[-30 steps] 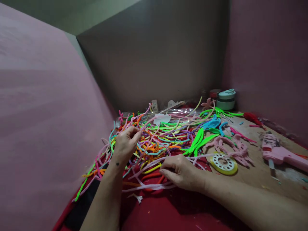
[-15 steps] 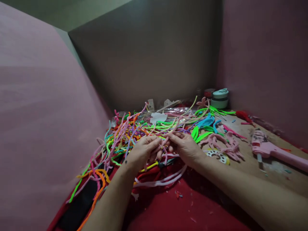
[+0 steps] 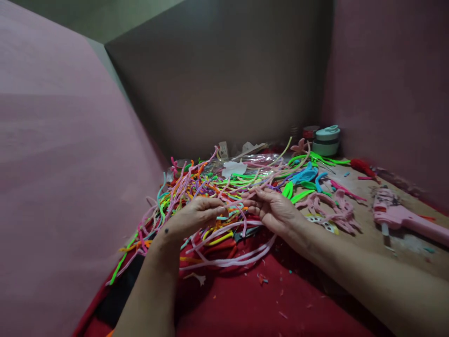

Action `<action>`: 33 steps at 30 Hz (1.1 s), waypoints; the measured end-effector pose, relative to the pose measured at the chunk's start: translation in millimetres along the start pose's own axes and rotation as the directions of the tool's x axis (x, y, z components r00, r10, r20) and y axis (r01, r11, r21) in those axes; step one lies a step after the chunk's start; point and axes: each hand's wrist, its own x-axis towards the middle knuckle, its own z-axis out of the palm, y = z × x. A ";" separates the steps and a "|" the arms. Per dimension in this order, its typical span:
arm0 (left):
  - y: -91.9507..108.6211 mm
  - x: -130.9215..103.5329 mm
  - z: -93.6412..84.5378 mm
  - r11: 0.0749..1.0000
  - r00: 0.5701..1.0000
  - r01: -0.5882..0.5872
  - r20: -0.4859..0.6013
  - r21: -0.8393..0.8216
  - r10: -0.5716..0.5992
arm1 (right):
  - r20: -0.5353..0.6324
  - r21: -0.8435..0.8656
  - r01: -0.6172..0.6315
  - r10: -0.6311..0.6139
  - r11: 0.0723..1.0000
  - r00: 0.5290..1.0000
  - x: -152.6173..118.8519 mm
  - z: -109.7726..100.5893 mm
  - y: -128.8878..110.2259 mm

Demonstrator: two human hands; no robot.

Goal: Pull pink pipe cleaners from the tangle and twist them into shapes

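Note:
A pink pipe cleaner (image 3: 235,203) stretches between my two hands above the heap of pipe cleaners. My left hand (image 3: 203,211) pinches one part of it, with the fingers closed and pointing right. On the other side, my right hand (image 3: 275,207) grips it between thumb and forefinger, the other fingers loosely curled. A thin pink end hangs down between the hands. Just behind and below lies a tangled pile of multicoloured pipe cleaners (image 3: 182,187). Long pale pink pipe cleaners (image 3: 235,262) curve over the red cloth in front.
A pink glue gun (image 3: 396,216) lies at the right beside shaped pink pieces (image 3: 345,213) and a yellow-rimmed spool (image 3: 324,223). Green leaf shapes (image 3: 298,194) rest near my right hand. A mint container (image 3: 327,142) stands at the back. Scraps dot the red cloth (image 3: 252,304).
My hands have moved apart, the left one going left, and more of the pink pipe cleaner shows between them. My right fingers have loosened somewhat. The view has shifted slightly.

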 end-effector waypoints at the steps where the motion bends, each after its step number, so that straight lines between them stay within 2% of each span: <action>1: -0.3 -1.5 -2.1 1.000 0.999 0.007 -0.039 0.000 -0.007 | -0.007 0.010 -0.005 0.005 1.000 1.000 -0.9 1.3 -0.2; 6: -7.2 -3.5 -8.8 0.999 0.974 -0.027 -0.226 -0.029 0.020 | -0.031 0.076 0.008 -0.006 0.997 0.999 -1.8 3.4 -2.9; 10: -15.0 -2.2 -15.9 0.990 0.892 -0.117 -0.446 -0.078 0.070 | -0.101 0.135 0.045 -0.031 0.990 0.994 2.9 -0.3 -7.5; 14: -25.3 1.0 -24.9 0.965 0.845 -0.142 -0.535 -0.219 0.003 | -0.135 0.189 0.057 -0.031 0.980 0.990 6.2 -3.4 -8.3; 17: -27.6 4.8 -23.6 0.960 0.853 -0.152 -0.522 -0.236 0.007 | -0.150 0.221 0.037 -0.004 0.975 0.989 5.8 -3.9 -5.8; 21: -19.0 10.6 -5.6 0.963 0.955 -0.086 -0.295 -0.256 0.007 | -0.138 0.227 -0.005 0.038 0.974 0.990 4.7 -3.7 -2.9; 23: -14.8 14.1 7.0 0.938 0.978 -0.097 -0.206 -0.332 0.028 | -0.127 0.231 -0.017 0.048 0.973 0.991 4.7 -3.6 -2.3; 25: -13.3 18.1 18.5 0.885 0.975 -0.163 -0.206 -0.436 0.078 | -0.129 0.233 -0.026 0.058 0.972 0.990 4.9 -3.4 -1.9; 28: -15.3 23.9 30.0 0.791 0.942 -0.296 -0.301 -0.535 0.149 | -0.107 0.212 -0.047 0.071 0.976 0.992 4.4 -2.8 -1.3; 31: -18.1 27.2 33.7 0.744 0.898 -0.394 -0.399 -0.540 0.187 | -0.082 0.202 -0.043 0.061 0.978 0.995 2.7 -1.6 -0.9; 33: -18.6 27.8 33.8 0.744 0.892 -0.402 -0.410 -0.533 0.189 | -0.069 0.214 -0.028 0.044 0.977 0.997 1.4 -0.9 -1.2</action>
